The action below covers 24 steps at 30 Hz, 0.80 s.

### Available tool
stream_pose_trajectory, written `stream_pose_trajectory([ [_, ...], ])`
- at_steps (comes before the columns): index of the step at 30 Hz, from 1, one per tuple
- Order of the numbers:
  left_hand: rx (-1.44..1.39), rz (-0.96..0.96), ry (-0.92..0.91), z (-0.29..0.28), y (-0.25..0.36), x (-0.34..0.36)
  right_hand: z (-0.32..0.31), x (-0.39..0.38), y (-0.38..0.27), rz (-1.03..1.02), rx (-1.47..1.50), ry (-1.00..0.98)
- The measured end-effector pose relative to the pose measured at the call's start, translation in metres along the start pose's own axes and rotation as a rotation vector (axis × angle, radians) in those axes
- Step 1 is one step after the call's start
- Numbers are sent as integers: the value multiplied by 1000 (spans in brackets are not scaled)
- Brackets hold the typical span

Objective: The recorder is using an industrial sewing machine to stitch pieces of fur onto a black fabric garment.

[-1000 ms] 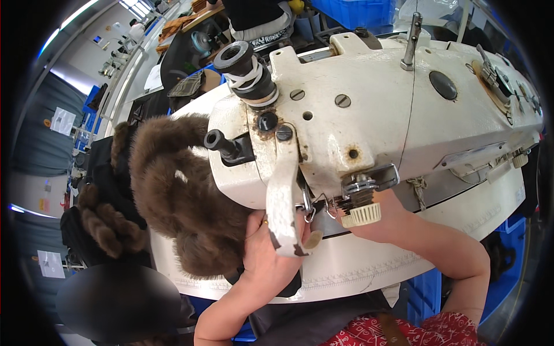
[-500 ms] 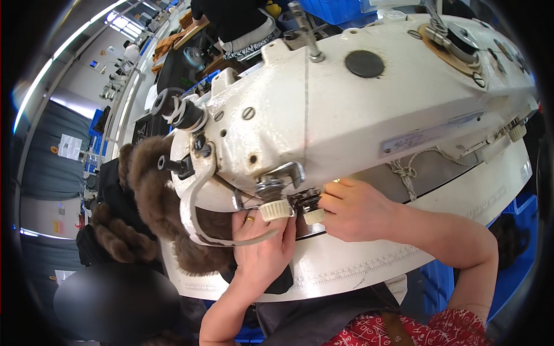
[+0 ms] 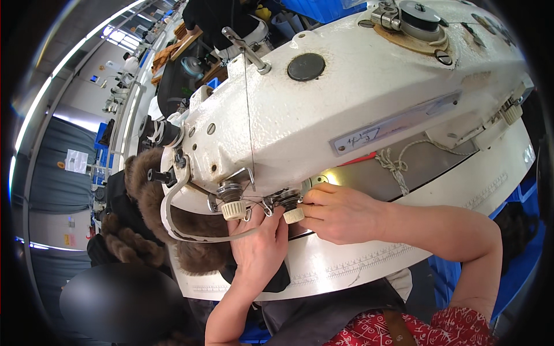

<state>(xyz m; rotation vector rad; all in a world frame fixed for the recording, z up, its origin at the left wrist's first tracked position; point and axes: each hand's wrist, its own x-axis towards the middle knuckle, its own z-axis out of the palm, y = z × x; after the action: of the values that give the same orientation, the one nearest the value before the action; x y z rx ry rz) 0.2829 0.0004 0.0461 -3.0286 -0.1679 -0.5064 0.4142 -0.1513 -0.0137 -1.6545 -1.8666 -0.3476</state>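
Note:
A white sewing machine [image 3: 300,115] stretches across the view, its head end over my hands. My left hand [image 3: 259,245] lies flat on dark cloth [image 3: 280,282], fingers stretched toward the needle area. Its fingertips are partly hidden behind a cream tension knob [image 3: 235,210] and the thread guides. Brown fur [image 3: 199,254] adjoins that cloth to the left of the hand. My right hand [image 3: 337,214] is closed, with curled fingertips close to a second cream knob [image 3: 294,215] near the needle area. Whatever those fingertips pinch cannot be made out.
The white machine bed [image 3: 358,256] carries a ruler scale along its front edge. A knotted pale cord [image 3: 395,167] hangs under the machine's arm. Blue bins [image 3: 519,265] stand at the right. More brown fur [image 3: 130,245] lies at the left. Another person [image 3: 225,29] is at the back.
The view has shifted, so the machine sits further left and a red strip shows beneath its arm. Both hands stay by the needle area in much the same pose.

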Motion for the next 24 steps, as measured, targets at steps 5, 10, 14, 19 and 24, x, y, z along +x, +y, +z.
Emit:
stream_pose_trajectory([
  [5,-99,45,65,4,-3,1,2,4,2,-10,26,-2],
  [10,-16,172,76,4,-5,2,7,7,6,-52,112,32],
  [14,22,271,-42,0,-7,-4,-9,-2,3,-139,154,-41],
  [19,69,262,-43,5,-1,-6,-16,3,12,175,-27,28],
  [24,-11,298,43,8,-2,-5,-19,10,16,209,146,-103],
])
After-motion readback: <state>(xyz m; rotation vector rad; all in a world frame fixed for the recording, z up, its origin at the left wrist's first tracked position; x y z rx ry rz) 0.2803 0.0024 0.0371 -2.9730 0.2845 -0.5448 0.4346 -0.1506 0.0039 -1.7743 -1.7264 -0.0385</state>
